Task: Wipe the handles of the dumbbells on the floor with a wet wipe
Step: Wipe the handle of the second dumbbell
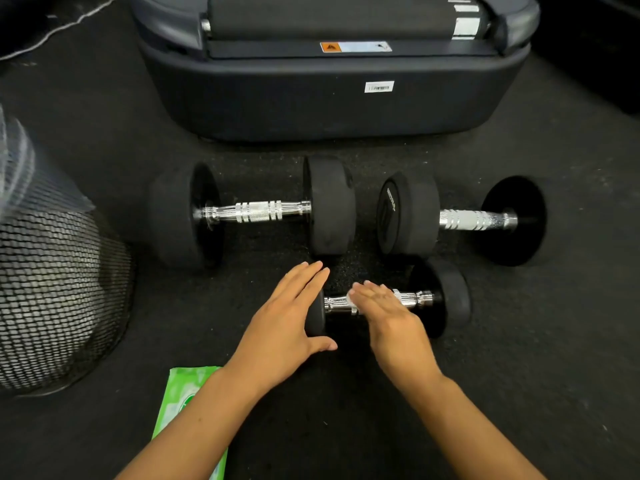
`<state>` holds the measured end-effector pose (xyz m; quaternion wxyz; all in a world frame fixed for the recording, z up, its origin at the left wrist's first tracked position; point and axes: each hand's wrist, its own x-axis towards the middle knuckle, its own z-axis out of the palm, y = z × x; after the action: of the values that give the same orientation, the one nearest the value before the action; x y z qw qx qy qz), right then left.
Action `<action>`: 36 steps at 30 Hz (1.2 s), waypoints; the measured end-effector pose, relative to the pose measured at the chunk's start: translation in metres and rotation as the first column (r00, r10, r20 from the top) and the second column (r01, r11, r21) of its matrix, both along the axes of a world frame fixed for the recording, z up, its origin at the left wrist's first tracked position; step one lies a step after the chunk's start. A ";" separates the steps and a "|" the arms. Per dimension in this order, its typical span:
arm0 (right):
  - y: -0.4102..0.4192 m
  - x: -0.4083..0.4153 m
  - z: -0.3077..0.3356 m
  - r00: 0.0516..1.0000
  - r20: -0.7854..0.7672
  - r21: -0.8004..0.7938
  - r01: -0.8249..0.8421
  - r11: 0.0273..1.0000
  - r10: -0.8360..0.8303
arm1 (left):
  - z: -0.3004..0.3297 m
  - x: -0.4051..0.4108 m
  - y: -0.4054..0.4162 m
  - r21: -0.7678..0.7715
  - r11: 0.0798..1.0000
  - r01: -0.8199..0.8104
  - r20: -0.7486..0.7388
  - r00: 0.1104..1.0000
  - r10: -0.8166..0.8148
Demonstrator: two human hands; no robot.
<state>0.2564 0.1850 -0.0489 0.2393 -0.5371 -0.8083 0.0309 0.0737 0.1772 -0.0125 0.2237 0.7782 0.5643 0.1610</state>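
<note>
Three black dumbbells with chrome handles lie on the dark rubber floor. The small dumbbell [440, 299] is nearest me. My left hand [287, 320] rests flat on its left weight, fingers spread. My right hand [388, 310] presses flat on its handle, and a bit of white wet wipe [349, 299] shows under the fingertips. Two large dumbbells lie behind it: one on the left [256, 212] and one on the right [464, 220]. A green wet wipe pack [180, 393] lies on the floor under my left forearm.
A dark treadmill base [332, 95] stands just behind the large dumbbells. A black mesh waste bin [52, 289] lies at the left. A thin cable [69, 24] runs across the floor at the far left.
</note>
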 end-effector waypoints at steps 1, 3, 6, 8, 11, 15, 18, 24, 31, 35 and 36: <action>0.000 0.005 -0.002 1.000 0.005 0.031 -0.002 1.000 0.002 | 0.000 0.000 0.000 -0.002 1.000 0.000 0.005 1.000 0.000; 0.005 0.001 -0.001 0.998 -0.029 0.005 0.058 0.998 -0.058 | 0.000 0.000 0.001 0.005 1.000 0.002 -0.001 1.000 -0.002; 0.004 -0.025 -0.001 0.999 -0.029 -0.053 0.017 0.998 -0.019 | -0.001 0.001 0.003 0.005 1.000 -0.015 -0.003 1.000 0.015; -0.005 -0.022 -0.004 0.995 0.014 -0.036 -0.101 0.994 0.101 | 0.000 0.001 0.003 -0.005 1.000 -0.014 0.006 1.000 0.014; -0.004 -0.006 -0.003 0.995 0.018 0.016 -0.098 0.995 0.098 | 0.001 0.000 0.002 -0.002 1.000 -0.007 0.006 1.000 0.007; -0.001 -0.026 -0.004 0.998 -0.027 -0.009 -0.063 0.998 0.062 | 0.000 0.000 0.003 -0.012 1.000 -0.014 0.003 1.000 0.014; -0.007 -0.007 -0.001 0.990 0.008 0.044 -0.140 0.989 0.139 | 0.003 0.000 0.001 -0.025 1.000 -0.012 0.012 1.000 0.012; 0.003 -0.012 0.008 1.000 -0.012 -0.030 0.028 0.999 -0.028 | 0.004 0.002 0.001 -0.023 1.000 -0.020 -0.017 1.000 0.019; -0.019 0.010 0.034 0.988 -0.155 -0.137 -0.044 0.990 0.022 | 0.012 0.006 -0.001 -0.034 0.999 -0.039 0.031 0.999 0.040; -0.031 0.015 0.048 0.947 -0.316 -0.127 0.010 0.992 -0.050 | 0.030 0.027 -0.006 -0.003 1.000 0.025 0.235 0.972 -0.023; -0.033 0.015 0.050 0.913 -0.399 -0.137 0.029 0.990 -0.082 | 0.033 0.033 -0.008 -0.005 0.999 0.037 0.284 0.958 -0.034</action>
<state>0.2715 0.1517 0.0012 0.3667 -0.5562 -0.7223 0.1858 0.1071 0.1692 0.0204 0.3090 0.7560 0.5131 0.2639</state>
